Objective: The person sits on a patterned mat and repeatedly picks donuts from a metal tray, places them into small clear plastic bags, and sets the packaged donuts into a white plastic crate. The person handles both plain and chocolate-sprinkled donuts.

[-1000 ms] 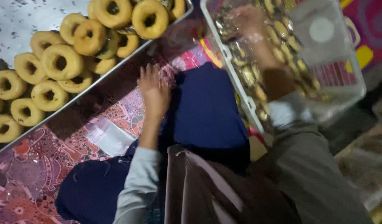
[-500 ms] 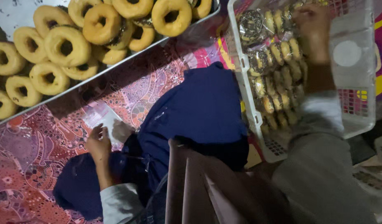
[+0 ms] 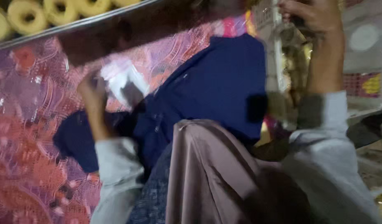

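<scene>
Two hands work over a patterned pink and red floor cloth (image 3: 29,166). Nearest, the left hand (image 3: 91,89) pinches a thin white plastic bag (image 3: 122,81) lying beside a dark blue fabric (image 3: 216,87), probably to lift it. Farther, at the cloth's right edge, the right hand (image 3: 311,18) closes on the rim of a white plastic basket (image 3: 365,45), steadying it. Farthest, at the far edge, ring-shaped golden pastries (image 3: 29,14) fill a metal tray (image 3: 87,23).

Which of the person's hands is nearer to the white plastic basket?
Right. The right hand is up at the white plastic basket, seemingly touching it; the left hand is far across the patterned mat.
</scene>
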